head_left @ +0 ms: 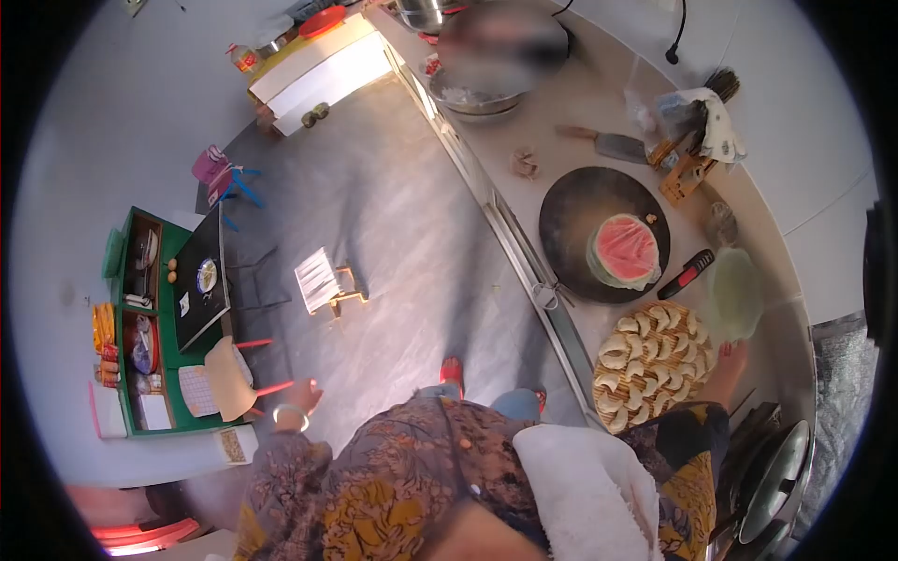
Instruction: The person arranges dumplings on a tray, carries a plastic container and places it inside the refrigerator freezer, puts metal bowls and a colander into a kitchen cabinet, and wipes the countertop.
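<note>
Seeing dumplings (662, 375) shaped, seemingly uncooked, we hang our empty left hand (303, 397) loosely apart; the right hand's (727, 366) grip we cannot tell.

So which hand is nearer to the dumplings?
The right. The right hand is just beside the dumplings at the counter; the left hand is out on the body's far side, well away from them.

One wide, circular fisheye view looks forward and steeply down from the person's head: the brown floral-patterned shirt (402, 467) lies close at the lower middle, the smooth grey floor (412, 215) farther below at centre, and the long beige table (599, 93) along the right side.
</note>
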A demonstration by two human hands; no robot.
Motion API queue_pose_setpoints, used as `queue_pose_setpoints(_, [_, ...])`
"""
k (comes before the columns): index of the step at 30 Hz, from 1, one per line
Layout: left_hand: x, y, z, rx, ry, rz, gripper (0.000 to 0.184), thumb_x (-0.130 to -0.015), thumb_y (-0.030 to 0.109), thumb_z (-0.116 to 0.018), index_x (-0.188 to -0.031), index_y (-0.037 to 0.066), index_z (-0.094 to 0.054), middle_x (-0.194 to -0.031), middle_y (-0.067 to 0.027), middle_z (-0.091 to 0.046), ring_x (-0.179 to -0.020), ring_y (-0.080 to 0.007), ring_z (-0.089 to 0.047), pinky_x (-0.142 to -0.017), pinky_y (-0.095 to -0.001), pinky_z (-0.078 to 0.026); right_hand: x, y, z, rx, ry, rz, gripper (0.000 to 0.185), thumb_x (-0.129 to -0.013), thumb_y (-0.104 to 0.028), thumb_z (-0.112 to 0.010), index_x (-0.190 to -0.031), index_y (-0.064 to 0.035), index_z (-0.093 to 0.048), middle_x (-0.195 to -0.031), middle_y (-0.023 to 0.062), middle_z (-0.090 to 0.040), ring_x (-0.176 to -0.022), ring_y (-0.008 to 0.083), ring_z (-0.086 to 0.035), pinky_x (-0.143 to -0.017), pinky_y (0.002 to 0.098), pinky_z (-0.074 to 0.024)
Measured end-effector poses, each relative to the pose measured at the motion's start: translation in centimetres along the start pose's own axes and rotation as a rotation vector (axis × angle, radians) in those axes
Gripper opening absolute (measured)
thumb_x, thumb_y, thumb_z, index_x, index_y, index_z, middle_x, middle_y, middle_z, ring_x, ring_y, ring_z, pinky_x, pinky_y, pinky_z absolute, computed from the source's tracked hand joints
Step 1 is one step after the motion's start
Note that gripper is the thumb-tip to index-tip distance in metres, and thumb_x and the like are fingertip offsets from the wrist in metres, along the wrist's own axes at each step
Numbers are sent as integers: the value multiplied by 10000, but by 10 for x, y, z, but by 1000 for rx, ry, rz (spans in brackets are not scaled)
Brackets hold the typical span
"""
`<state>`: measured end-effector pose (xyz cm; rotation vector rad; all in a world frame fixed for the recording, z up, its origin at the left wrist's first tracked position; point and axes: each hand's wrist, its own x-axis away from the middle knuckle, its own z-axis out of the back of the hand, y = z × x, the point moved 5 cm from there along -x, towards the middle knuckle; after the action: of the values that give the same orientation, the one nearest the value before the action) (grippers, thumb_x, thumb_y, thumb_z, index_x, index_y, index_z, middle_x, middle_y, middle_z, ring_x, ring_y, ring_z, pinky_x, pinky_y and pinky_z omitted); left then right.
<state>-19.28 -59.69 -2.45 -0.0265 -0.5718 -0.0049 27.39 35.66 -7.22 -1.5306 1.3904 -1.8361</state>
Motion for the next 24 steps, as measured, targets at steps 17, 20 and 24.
queue_pose_setpoints(17, [25, 102, -21, 13, -152, -218, 443, -831, 263, -672, -1195, 38, -558, -1125, -172, -642, -1019, -304, -630, -872, -394, -501, -149, 52, -5, 377, -432, 302, 247, -882, -202, -636, -1103, -93, -619, -870, 77, -602, -686, 193, -567, -493, 304, -424])
queue_pose_setpoints(20, [41, 110, 4, 102, -112, -157, 425, -830, 270, -666, -1182, 52, -573, -1107, -169, -644, -1044, -308, -614, -884, -391, -489, -91, 23, -16, 201, -24, 17, 308, -831, -207, -634, -1048, 0, -564, -882, 106, -563, -674, 199, -516, -511, 320, -397])
queue_pose_setpoints(24, [7, 77, -3, 95, -145, -150, 462, -832, 314, -658, -1194, 41, -571, -1123, -160, -645, -1053, -295, -614, -899, -380, -485, -40, 1, 24, 377, -254, 416, 215, -812, -70, -561, -996, 40, -544, -903, 215, -565, -774, 328, -538, -640, 381, -420])
